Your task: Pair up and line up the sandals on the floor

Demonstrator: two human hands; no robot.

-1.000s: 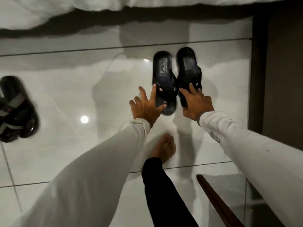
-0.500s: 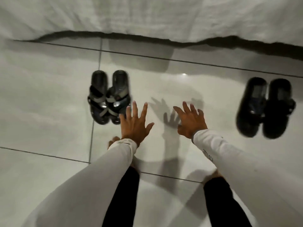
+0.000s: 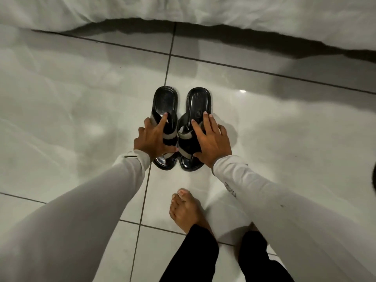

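Observation:
Two black sandals with grey crossed straps stand side by side on the white tiled floor, heels pointing away from me. My left hand [image 3: 154, 139] lies over the straps of the left sandal [image 3: 165, 98], thumb hooked across its toe end. In the same way, my right hand [image 3: 211, 143] covers the straps of the right sandal [image 3: 199, 100], thumb at its inner edge. The toe ends nearly touch; the heels sit a little apart. The other, plain black pair is out of view except perhaps a dark sliver [image 3: 373, 176] at the right edge.
White bedding [image 3: 203, 9] hangs along the far side, casting a dark shadow on the glossy tiles. My bare foot [image 3: 185, 210] stands just behind the sandals, with black trouser legs below it.
My hands left the plain black pair on the right, swung left across the floor and came down on the strapped pair, which now sits in the middle of the view.

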